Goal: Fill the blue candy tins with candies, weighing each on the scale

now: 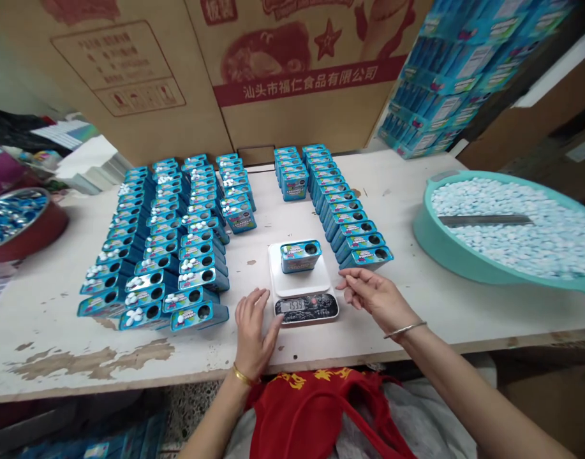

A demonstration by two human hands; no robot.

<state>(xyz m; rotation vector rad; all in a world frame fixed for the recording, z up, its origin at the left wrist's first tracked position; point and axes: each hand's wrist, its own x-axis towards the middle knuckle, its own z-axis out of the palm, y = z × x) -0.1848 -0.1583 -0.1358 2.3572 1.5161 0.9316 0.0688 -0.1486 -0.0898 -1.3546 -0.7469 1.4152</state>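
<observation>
A blue candy tin [299, 261] with a round hole in its top and some white candies on the lid stands on a white digital scale [279, 285]. Digits are lit on the scale's black panel. My left hand [254, 328] rests on the table at the scale's left front corner, fingers spread and holding nothing. To the right of the scale, my right hand [371, 296] is closed in a loose pinch near the front tin [366, 256] of the right-hand rows. Anything between those fingertips is too small to make out.
Rows of blue tins topped with white candies [196, 277] cover the left side. On the right, a turquoise basin [429, 239] of white candies holds a metal strip [483, 220]. Behind stand a large cardboard box [292, 121] and wrapped tin stacks [445, 83]. A red bowl [38, 233] sits far left.
</observation>
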